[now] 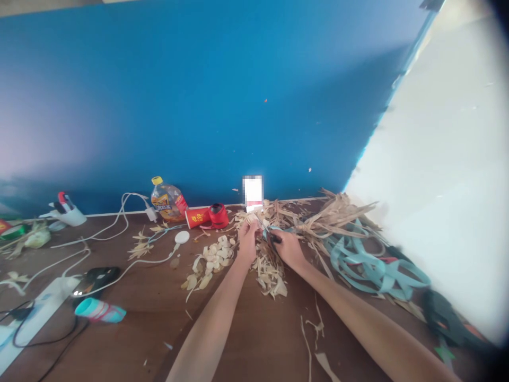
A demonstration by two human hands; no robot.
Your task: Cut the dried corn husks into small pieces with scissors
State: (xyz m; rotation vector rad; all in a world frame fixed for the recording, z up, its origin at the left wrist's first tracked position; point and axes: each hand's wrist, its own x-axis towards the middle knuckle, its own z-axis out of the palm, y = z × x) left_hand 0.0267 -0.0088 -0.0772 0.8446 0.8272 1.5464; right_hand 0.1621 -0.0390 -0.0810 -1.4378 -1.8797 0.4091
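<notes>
Cables (pixel 103 228) and a power strip (pixel 37 307) lie at the far left of the tabletop (pixel 246 334), with a teal tube (pixel 99 310) near them. Further right, against the blue wall (pixel 199 95), stand a bottle (pixel 167 200) and a red cup (pixel 198 217) on its side. A pile of cut chips (pixel 210 260) lies just left of your left hand (pixel 248 239).

Your left hand has its fingers closed on a husk strip (pixel 254 218). Your right hand (pixel 289 248) grips scissors (pixel 270 233); whether the blades are apart or together cannot be told at this size. More husk (pixel 318 215) is heaped behind both hands, and teal ribbon (pixel 366 265) sprawls to the right.

Hazards, as judged from this position:
- The left fingers sit close to the blades. A cut too near the grip could nick them.
- Loose clippings may scatter toward the power strip and cables.
- Ribbon loops near your right forearm could snag on a pull-back.
</notes>
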